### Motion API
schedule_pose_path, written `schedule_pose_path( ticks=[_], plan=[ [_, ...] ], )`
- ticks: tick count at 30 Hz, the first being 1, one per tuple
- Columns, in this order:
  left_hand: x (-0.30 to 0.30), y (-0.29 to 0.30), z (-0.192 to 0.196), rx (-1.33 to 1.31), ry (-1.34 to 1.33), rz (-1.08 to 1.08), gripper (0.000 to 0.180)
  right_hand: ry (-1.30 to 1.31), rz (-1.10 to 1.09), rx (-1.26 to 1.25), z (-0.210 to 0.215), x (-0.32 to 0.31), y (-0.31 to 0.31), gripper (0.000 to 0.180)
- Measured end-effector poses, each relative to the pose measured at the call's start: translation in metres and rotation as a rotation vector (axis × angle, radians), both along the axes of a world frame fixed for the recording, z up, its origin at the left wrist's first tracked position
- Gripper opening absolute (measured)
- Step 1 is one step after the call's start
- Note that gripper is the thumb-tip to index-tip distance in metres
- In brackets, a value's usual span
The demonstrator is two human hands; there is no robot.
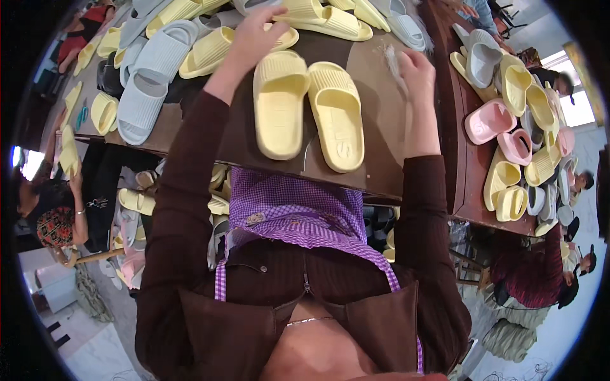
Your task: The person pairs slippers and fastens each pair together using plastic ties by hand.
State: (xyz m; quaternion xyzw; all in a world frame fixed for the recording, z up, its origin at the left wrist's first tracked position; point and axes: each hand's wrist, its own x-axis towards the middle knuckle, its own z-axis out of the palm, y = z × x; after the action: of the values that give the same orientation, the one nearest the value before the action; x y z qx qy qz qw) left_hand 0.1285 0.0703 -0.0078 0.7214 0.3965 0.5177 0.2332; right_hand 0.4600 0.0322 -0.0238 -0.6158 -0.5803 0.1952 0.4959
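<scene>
A pair of pale yellow slide slippers stands side by side in front of me, toes away. The left slipper [278, 105] sits close against the right slipper [337, 117], whose heel reaches near the table's front edge. My left hand [253, 39] is beyond the left slipper, fingers apart, over a yellow slipper [286, 39] at the back; I see nothing held in it. My right hand [418, 73] is closed at the table's right side, beside a wispy, whitish, see-through patch [394, 63]. What its curled fingers hold, if anything, is hidden.
Yellow and grey slippers crowd the table's far side, with a grey pair [145, 95] at left. On the dark red table [441, 127] at right lie yellow, grey and pink slippers [490, 120]. A co-worker at left holds a yellow slipper [68, 152]. Other people work at right.
</scene>
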Motion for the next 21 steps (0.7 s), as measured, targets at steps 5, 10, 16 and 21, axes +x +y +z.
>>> schedule_pose_path(
  ticks=[5, 10, 16, 21],
  plan=[
    [0.018, -0.032, -0.03, 0.157, -0.012, 0.092, 0.025, -0.285, -0.339, 0.125, -0.028, 0.093, 0.007, 0.025],
    [0.041, -0.06, -0.039, -0.075, -0.053, 0.015, 0.022, -0.366, -0.33, -0.136, -0.068, 0.12, 0.013, 0.028],
    [0.062, -0.07, -0.021, 0.015, 0.1, -0.061, 0.022, -0.311, -0.39, -0.052, -0.073, 0.109, 0.01, 0.024],
    [0.099, -0.067, -0.003, 0.024, 0.062, -0.172, 0.02, -0.031, -0.462, 0.303, -0.055, 0.098, 0.001, 0.018]
  ],
)
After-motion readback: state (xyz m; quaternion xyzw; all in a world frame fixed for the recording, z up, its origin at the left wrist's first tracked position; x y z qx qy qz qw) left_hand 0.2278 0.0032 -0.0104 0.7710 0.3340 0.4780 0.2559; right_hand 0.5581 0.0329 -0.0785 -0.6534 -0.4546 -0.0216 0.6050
